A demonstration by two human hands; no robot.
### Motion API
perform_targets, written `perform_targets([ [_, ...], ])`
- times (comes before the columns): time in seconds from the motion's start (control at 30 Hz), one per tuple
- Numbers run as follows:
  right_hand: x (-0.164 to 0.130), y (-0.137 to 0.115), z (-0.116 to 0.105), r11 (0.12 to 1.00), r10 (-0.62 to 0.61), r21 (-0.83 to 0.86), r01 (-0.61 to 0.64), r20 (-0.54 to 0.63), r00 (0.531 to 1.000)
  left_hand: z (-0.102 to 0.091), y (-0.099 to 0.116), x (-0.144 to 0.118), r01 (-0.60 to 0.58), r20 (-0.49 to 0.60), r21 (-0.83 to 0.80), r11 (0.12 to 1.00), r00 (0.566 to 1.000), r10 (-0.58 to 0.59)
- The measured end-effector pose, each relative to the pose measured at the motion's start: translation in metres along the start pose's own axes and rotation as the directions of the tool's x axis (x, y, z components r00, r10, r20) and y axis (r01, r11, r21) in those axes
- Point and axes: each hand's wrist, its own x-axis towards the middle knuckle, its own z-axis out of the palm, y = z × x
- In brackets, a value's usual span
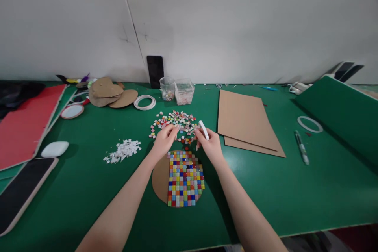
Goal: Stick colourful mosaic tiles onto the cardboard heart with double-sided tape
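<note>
My right hand [209, 145] grips a narrow white roll of tape [203, 130], tilted on edge. My left hand [165, 138] is closed in a pinch, and whatever lies between its fingertips is too small to make out. Both hands hover close to a loose spread of small coloured mosaic tiles [181, 120]. Just below them lies a round cardboard disc [160, 179]. Rows of multicoloured square tiles [185, 181] cover its middle and right side, while bare cardboard shows on the left.
White paper scraps [125, 150] lie left of the disc. Behind the tiles stand a clear cup [167, 89], a clear box [184, 92] and a phone [155, 71]. Cardboard sheets [245, 116] and a pen [301, 148] lie right; another phone [25, 189] sits left.
</note>
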Motion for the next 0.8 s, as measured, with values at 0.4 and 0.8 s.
perform_targets([
  [0.4,0.001,0.002,0.0,0.994,-0.085,-0.074,0.082,-0.038,0.996,-0.003,0.0,0.0,-0.101,-0.06,0.164,0.981,0.992,0.112],
  [0.8,0.006,-0.008,-0.019,0.949,-0.052,0.306,0.069,-0.065,0.997,-0.002,-0.004,0.001,-0.066,-0.105,0.129,0.989,0.991,0.08],
])
